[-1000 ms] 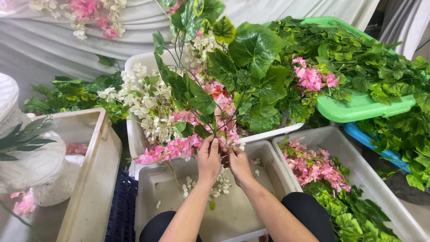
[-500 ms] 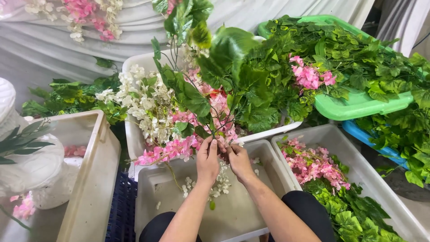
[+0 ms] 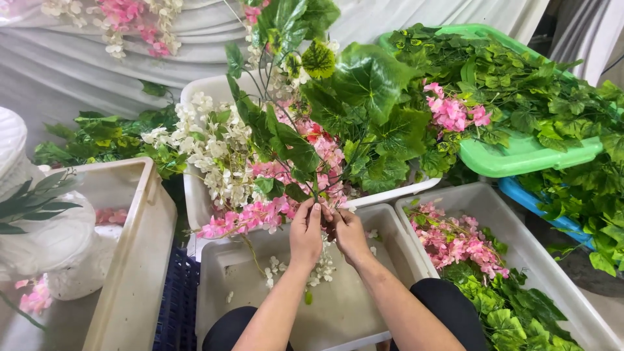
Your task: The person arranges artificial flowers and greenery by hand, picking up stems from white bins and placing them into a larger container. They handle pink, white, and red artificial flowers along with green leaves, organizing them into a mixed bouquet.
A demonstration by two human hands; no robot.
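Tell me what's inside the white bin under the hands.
The white bin holds scattered white blossoms on its bare floor. The left hand, right hand and forearms hide the middle part.

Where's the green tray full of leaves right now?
In the head view, the green tray sits at upper right, stacked over a blue tray, just behind the white bin of pink flowers.

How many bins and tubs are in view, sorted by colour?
White or cream tubs: 4 (left tub, back tub, centre tub under the hands, right tub)
Green tubs: 1 (green tub, piled with leaves)
Blue tubs: 1 (blue tub, partly hidden beneath the green one)
Total: 6
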